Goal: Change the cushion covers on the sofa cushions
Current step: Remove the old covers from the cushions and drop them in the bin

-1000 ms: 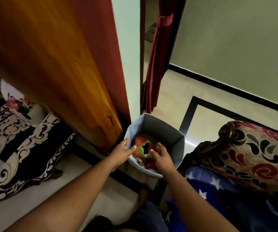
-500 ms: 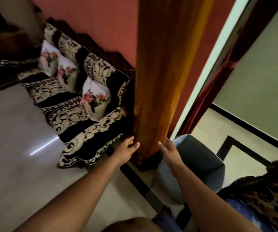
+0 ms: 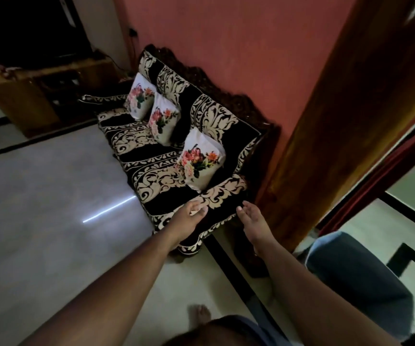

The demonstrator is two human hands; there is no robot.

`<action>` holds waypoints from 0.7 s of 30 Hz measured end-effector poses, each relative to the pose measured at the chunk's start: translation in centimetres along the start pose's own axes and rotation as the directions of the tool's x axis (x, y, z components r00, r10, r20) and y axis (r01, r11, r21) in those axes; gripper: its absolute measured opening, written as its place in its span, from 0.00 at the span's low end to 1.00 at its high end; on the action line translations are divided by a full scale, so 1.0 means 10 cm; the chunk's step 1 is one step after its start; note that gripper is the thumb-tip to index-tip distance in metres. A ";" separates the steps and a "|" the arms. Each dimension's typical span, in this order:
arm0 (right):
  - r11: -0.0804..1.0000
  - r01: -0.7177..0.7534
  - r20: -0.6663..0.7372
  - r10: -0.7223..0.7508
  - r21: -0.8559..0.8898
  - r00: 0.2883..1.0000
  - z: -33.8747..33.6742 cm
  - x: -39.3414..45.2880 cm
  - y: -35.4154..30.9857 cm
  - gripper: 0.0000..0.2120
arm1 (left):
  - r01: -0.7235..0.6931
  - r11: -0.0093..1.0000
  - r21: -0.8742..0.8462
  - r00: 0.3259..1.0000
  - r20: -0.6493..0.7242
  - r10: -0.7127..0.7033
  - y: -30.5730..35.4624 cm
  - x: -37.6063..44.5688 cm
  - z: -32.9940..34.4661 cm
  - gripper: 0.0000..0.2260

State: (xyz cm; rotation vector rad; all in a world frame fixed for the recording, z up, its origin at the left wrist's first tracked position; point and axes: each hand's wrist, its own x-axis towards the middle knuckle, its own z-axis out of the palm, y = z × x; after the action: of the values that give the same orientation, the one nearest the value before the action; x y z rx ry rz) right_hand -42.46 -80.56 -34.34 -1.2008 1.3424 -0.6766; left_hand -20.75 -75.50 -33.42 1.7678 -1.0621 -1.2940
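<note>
A black sofa with cream scrollwork (image 3: 151, 156) stands against the pink wall. Three white cushions with flower prints lean on its back: the near one (image 3: 201, 159), the middle one (image 3: 162, 118) and the far one (image 3: 139, 99). My left hand (image 3: 189, 219) and my right hand (image 3: 253, 221) are stretched out in front of the sofa's near armrest, both with fingers apart and nothing in them. They are a short way below the near cushion and do not touch it.
A grey fabric basket (image 3: 356, 278) stands on the floor at the lower right, its inside hidden. A wooden door (image 3: 346, 126) stands beside the sofa's end. A wooden cabinet (image 3: 39, 96) is at the far left. Pale tiled floor (image 3: 51, 208) stretches to the left. My bare foot (image 3: 199, 314) shows below.
My hands left the colourful cloth in the grey basket and came out holding nothing. My view swung left from the basket to the sofa, which is now nearer.
</note>
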 end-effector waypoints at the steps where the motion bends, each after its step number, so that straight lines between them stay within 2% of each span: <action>1: 1.000 0.003 -0.002 -0.003 0.001 1.000 0.09 0.12 -0.02 0.28 | 0.006 1.000 -0.004 1.000 -0.015 -0.006 0.00 0.08 -0.10 0.26; 6: 0.999 -0.038 0.010 0.038 0.016 0.999 0.58 0.77 -0.11 0.27 | 0.035 0.998 0.052 0.994 -0.105 -0.029 -0.04 0.49 -0.65 0.27; 12: 0.994 -0.074 0.048 0.078 -0.081 0.996 1.18 1.37 -0.24 0.25 | 0.090 0.993 0.079 0.986 -0.150 -0.077 -0.18 0.95 -1.38 0.30; 15: 0.989 -0.106 0.049 0.112 -0.104 0.992 1.45 1.61 -0.30 0.25 | 0.103 0.991 0.083 0.987 -0.134 -0.091 -0.26 1.22 -1.70 0.30; 21: 0.978 -0.160 -0.076 0.151 -0.136 0.986 2.08 2.13 -0.36 0.25 | 0.098 0.986 0.135 0.995 -0.041 -0.093 -0.46 1.90 -2.43 0.33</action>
State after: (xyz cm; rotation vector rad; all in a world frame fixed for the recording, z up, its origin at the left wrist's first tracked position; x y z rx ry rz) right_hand -18.01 -95.90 -42.39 -1.1791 1.5433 -0.5201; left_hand 6.83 -89.19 -38.57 1.9579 -1.0803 -1.2691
